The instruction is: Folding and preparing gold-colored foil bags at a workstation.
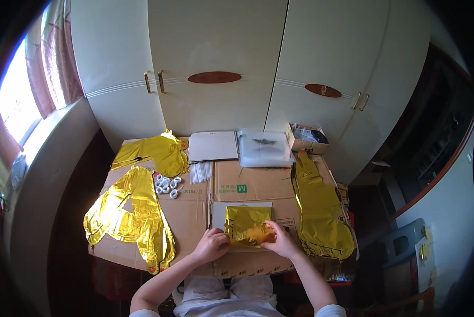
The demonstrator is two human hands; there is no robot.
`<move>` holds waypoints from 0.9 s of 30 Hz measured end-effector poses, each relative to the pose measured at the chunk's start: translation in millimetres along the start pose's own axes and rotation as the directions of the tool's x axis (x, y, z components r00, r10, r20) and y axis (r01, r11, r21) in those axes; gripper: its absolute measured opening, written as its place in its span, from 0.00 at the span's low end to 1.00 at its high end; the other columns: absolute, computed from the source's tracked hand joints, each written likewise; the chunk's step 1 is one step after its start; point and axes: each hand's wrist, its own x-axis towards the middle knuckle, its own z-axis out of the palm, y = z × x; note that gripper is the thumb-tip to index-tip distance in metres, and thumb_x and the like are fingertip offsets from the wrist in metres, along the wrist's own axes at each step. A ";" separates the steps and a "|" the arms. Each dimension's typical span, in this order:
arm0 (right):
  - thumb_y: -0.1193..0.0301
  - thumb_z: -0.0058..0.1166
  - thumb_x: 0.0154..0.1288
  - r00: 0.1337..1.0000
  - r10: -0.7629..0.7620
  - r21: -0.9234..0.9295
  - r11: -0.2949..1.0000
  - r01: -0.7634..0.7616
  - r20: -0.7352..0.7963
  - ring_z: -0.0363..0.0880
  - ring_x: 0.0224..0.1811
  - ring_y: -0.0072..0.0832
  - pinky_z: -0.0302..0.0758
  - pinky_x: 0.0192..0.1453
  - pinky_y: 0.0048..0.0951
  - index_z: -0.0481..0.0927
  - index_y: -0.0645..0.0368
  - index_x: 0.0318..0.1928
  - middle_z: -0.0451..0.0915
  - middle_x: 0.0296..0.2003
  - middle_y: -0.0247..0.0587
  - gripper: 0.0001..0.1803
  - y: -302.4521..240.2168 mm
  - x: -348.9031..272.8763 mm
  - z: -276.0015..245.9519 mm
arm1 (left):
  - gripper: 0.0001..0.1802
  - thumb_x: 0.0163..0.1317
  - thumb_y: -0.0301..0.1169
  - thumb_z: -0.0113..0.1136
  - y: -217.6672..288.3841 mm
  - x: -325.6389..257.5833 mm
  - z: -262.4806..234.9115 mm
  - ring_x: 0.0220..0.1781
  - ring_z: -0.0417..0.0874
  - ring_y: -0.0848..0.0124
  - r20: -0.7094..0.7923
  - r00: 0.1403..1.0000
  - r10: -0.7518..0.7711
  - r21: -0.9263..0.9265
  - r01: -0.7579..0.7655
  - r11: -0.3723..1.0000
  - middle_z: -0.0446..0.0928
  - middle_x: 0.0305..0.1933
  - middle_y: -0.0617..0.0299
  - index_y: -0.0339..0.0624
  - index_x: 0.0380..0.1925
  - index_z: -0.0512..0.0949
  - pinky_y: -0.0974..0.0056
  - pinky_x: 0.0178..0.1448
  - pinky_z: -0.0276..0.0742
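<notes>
A folded sheet of gold foil [247, 216] is lying between the two hands, its near part sitting level with the fingers and its far edge extending beyond them. The left hand [214, 244] is resting at the foil's left edge with its fingers curled in; whether it is pinching a fold cannot be told. The right hand [279, 240] is touching the right edge, its thumb and forefinger standing partly apart on the foil; how firmly they are holding it cannot be told. Beneath the foil, a pale card [219, 214] is showing just beyond the left hand. Flattened cardboard [192, 214] is underlying all of these. Left of the left hand, a large gold foil shape [144, 211] is lying spread; right of the right hand, a second foil piece [324, 222] is stretching away. Beyond the left hand, white rings [168, 185] are clustering near a row of white strips [200, 172]. Farther beyond the grip, a stack of pale boards [213, 145] is lying beside clear plastic sleeves [263, 150].
</notes>
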 end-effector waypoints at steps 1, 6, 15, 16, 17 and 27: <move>0.77 0.71 0.51 0.999 0.043 0.090 0.995 -0.045 0.015 0.71 0.43 0.22 0.73 0.43 0.23 0.64 0.53 0.68 0.74 0.54 0.42 0.44 0.7 -0.3 -0.7 | 0.10 0.50 0.34 0.68 0.6 -0.1 -0.7 0.50 0.77 0.66 -0.003 0.999 0.046 0.046 -0.046 0.998 0.80 0.38 0.67 0.46 0.31 0.79 0.59 0.55 0.69; 0.75 0.69 0.53 0.980 0.111 0.166 0.976 -0.139 0.167 0.74 0.49 0.27 0.75 0.49 0.28 0.64 0.54 0.68 0.77 0.52 0.45 0.42 -10.7 -7.3 -14.6 | 0.05 0.54 0.33 0.62 7.1 -3.7 -17.9 0.51 0.77 0.69 0.137 0.929 0.343 0.265 -0.368 0.891 0.80 0.40 0.69 0.50 0.30 0.78 0.63 0.51 0.69; 0.83 0.58 0.52 0.900 -0.415 -0.177 0.883 0.434 0.131 0.81 0.46 0.34 0.76 0.53 0.34 0.83 0.52 0.47 0.84 0.38 0.34 0.21 -12.7 -37.4 -10.4 | 0.13 0.59 0.33 0.54 4.5 -16.2 -17.0 0.51 0.82 0.71 0.154 0.894 0.421 0.243 -0.448 0.860 0.81 0.54 0.65 0.47 0.45 0.76 0.63 0.52 0.72; 0.81 0.60 0.52 0.896 -0.423 -0.246 0.862 0.444 0.137 0.81 0.48 0.34 0.77 0.54 0.35 0.84 0.52 0.42 0.84 0.38 0.34 0.16 -13.6 -40.6 -8.1 | 0.15 0.60 0.33 0.54 5.0 -18.1 -17.4 0.50 0.83 0.71 0.160 0.900 0.406 0.235 -0.434 0.870 0.80 0.56 0.64 0.46 0.47 0.76 0.63 0.53 0.72; 0.80 0.60 0.52 0.893 -0.431 -0.281 0.847 0.451 0.132 0.81 0.48 0.34 0.77 0.54 0.34 0.84 0.52 0.41 0.84 0.38 0.34 0.15 -15.2 -44.5 -6.3 | 0.15 0.61 0.32 0.53 6.6 -20.0 -17.8 0.52 0.82 0.71 0.167 0.911 0.378 0.246 -0.409 0.879 0.80 0.56 0.64 0.46 0.48 0.75 0.63 0.54 0.72; 0.76 0.52 0.59 0.862 -0.489 -0.434 0.754 0.493 0.130 0.81 0.54 0.32 0.76 0.62 0.36 0.85 0.55 0.40 0.85 0.44 0.37 0.11 -9.5 -44.1 3.9 | 0.15 0.60 0.32 0.53 4.3 -17.0 -22.7 0.54 0.81 0.70 0.175 0.904 0.389 0.326 -0.426 0.844 0.81 0.53 0.66 0.47 0.47 0.78 0.63 0.53 0.73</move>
